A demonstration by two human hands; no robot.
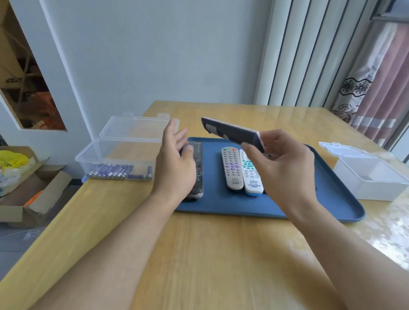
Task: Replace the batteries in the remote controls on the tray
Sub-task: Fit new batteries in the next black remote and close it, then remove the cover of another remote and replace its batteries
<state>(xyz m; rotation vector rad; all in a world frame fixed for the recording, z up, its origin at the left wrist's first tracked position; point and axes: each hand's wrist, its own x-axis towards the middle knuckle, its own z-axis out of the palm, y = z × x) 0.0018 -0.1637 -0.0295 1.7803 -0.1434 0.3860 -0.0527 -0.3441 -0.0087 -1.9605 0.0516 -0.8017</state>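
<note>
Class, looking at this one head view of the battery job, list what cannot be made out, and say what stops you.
- Dark remote on the blue tray: mostly hidden by the left hand.
- Dark remote held up in the right hand: its buttons face away.
- Purple batteries in the clear plastic box: too small to read.
- White lidded box: contents unclear.

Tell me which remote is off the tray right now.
The dark remote, held in the right hand above the blue tray; the other three lie on it.

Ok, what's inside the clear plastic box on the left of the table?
The clear box, lid open, holds a row of purple batteries lying along its front wall, with one more at the right end. The left hand covers its far right corner.
</note>
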